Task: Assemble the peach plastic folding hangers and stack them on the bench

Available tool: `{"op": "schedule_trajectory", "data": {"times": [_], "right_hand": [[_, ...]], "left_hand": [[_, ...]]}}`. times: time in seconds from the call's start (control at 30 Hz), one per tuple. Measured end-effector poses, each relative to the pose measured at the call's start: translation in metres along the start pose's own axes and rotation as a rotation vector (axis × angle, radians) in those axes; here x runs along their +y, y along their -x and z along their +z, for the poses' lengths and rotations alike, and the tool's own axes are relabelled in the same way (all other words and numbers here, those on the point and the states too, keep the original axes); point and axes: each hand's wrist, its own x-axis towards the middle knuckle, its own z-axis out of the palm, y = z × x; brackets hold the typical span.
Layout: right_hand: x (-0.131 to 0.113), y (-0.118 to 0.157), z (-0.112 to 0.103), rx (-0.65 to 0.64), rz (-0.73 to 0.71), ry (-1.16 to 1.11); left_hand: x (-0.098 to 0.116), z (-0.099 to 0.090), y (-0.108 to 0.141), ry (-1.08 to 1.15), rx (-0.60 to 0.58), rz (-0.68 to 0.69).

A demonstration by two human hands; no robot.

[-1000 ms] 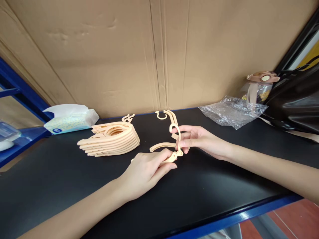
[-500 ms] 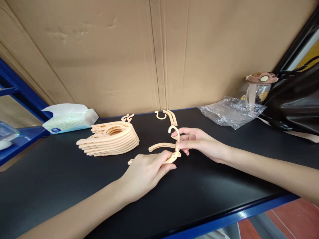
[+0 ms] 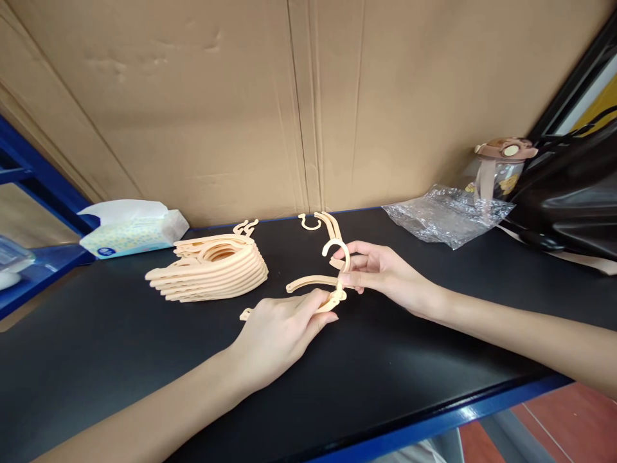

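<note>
My left hand (image 3: 284,331) is closed round a cream plastic hanger arm (image 3: 331,303), whose far end pokes out left of my knuckles. My right hand (image 3: 371,270) pinches the stem of a curved hanger hook (image 3: 346,254). The hook's lower end meets the tip of the arm in my left hand; whether the two are locked together I cannot tell. Behind my fingers, a loose curved hanger arm (image 3: 308,281) lies on the black table (image 3: 385,392). A stack of folded cream hangers (image 3: 216,276) rests to the left.
Loose hooks (image 3: 245,227) lie behind the stack. Farther right are another hook (image 3: 309,223) and curved arms (image 3: 330,224) near the cardboard wall (image 3: 231,116). A tissue pack (image 3: 135,231) stands at left; crumpled clear plastic (image 3: 448,215), a bottle (image 3: 504,167) and a black bag (image 3: 573,199) are at right.
The hook in my right hand has turned slightly, its open end shifting left. My left hand has moved a little to the left, still holding the hanger arm.
</note>
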Motion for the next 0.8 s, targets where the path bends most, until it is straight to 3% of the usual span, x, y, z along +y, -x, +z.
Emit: {"op": "schedule_trajectory", "data": {"times": [0.5,0.8], "right_hand": [[0.0035,0.0053,0.007,0.131,-0.186,0.131],[0.0081,0.0015,0.007,0.12,-0.152,0.143]], "left_hand": [[0.002,-0.0027,-0.0015,-0.007,-0.054,-0.11],[0.0029,-0.003,-0.0029,-0.027,-0.096,-0.14]]}}
